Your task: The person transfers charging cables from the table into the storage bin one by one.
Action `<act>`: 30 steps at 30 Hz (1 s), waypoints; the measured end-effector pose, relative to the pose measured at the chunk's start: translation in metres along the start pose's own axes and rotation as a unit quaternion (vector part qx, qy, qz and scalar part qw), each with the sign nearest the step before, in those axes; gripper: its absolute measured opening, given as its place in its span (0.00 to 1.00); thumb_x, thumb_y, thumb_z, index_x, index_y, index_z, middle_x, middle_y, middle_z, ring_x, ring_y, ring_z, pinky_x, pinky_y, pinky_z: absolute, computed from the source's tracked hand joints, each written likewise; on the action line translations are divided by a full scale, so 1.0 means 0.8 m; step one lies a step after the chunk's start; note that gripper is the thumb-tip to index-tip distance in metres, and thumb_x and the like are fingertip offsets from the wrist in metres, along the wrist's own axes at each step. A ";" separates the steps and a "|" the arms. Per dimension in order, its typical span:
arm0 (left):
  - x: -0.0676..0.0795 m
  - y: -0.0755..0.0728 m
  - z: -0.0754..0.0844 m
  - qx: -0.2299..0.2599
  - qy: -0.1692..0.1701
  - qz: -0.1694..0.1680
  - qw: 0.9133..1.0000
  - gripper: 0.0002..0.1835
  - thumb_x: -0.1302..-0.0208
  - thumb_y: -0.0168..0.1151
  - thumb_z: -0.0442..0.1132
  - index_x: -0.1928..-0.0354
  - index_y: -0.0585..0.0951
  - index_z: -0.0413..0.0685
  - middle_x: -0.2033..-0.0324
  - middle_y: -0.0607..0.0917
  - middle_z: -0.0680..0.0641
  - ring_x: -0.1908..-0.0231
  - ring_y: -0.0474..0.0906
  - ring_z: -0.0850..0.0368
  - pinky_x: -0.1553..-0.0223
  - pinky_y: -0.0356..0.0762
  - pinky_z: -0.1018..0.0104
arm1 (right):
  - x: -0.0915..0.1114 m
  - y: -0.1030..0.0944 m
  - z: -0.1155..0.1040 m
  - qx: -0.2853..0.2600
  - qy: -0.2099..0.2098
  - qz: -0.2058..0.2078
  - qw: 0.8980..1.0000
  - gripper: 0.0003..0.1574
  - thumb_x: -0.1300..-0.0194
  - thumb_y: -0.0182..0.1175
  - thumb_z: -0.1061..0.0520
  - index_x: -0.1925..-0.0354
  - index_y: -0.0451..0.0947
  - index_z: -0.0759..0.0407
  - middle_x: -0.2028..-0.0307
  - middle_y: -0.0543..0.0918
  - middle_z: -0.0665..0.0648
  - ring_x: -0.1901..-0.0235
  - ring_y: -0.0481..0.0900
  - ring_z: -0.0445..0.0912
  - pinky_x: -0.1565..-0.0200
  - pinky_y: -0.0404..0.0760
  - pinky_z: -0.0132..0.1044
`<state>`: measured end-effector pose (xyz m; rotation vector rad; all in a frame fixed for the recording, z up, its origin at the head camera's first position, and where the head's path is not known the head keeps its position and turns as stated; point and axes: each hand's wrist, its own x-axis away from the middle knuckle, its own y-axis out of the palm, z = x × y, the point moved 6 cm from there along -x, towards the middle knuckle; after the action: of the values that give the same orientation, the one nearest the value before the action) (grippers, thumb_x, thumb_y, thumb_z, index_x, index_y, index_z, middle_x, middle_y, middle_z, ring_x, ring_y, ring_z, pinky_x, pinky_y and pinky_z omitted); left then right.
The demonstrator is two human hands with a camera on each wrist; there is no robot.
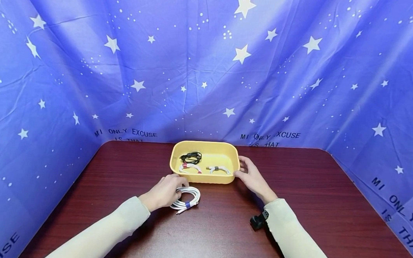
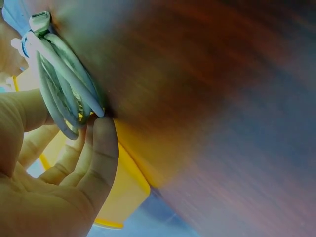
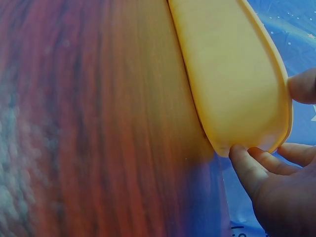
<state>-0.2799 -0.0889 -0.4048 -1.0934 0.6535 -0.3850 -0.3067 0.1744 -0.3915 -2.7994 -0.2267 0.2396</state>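
In the head view my left hand (image 1: 166, 192) pinches a coiled white cable (image 1: 186, 199) with a blue tie at the front left of a yellow bin (image 1: 204, 178). The left wrist view shows the coiled cable (image 2: 64, 81) between thumb and fingertips, a plug at its top. My right hand (image 1: 254, 179) holds the bin's right end. Up close in the right wrist view, the thumb touches the bin's rim and the fingertips (image 3: 239, 154) press its outer wall. Inside the bin lie a black cable (image 1: 191, 157), a white cable with a red tie (image 1: 190, 168) and a white cable with a dark tie (image 1: 220, 170).
The dark red wooden table (image 1: 218, 238) extends around the bin, which stands near its back edge. Blue curtains with white stars (image 1: 209, 67) hang behind and at both sides. A small black device (image 1: 259, 220) hangs by the right sleeve.
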 end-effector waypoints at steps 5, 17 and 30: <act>0.000 0.000 0.000 0.005 -0.003 -0.004 1.000 0.16 0.56 0.63 0.26 0.64 0.82 0.53 0.71 0.78 0.54 0.69 0.75 0.59 0.71 0.74 0.63 | 0.001 0.000 -0.001 -0.001 0.001 -0.001 1.000 0.39 0.40 0.56 0.70 0.33 0.53 0.76 0.40 0.66 0.78 0.42 0.68 0.69 0.46 0.73 0.43; 0.001 -0.002 0.003 0.008 0.000 -0.004 1.000 0.16 0.55 0.63 0.26 0.64 0.82 0.53 0.71 0.78 0.55 0.69 0.75 0.59 0.71 0.74 0.62 | 0.001 0.000 -0.002 -0.007 -0.001 -0.001 1.000 0.39 0.40 0.55 0.70 0.34 0.52 0.77 0.40 0.65 0.79 0.42 0.68 0.69 0.49 0.74 0.36; 0.002 -0.005 0.007 0.011 0.001 -0.005 1.000 0.16 0.55 0.63 0.26 0.64 0.83 0.53 0.72 0.78 0.55 0.69 0.75 0.60 0.71 0.74 0.64 | 0.000 0.000 -0.001 -0.010 -0.001 -0.005 1.000 0.39 0.39 0.56 0.70 0.34 0.52 0.77 0.40 0.65 0.79 0.42 0.68 0.69 0.50 0.74 0.34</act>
<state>-0.2751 -0.0879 -0.3999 -1.0762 0.6440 -0.4013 -0.3061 0.1739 -0.3906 -2.8175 -0.2443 0.2402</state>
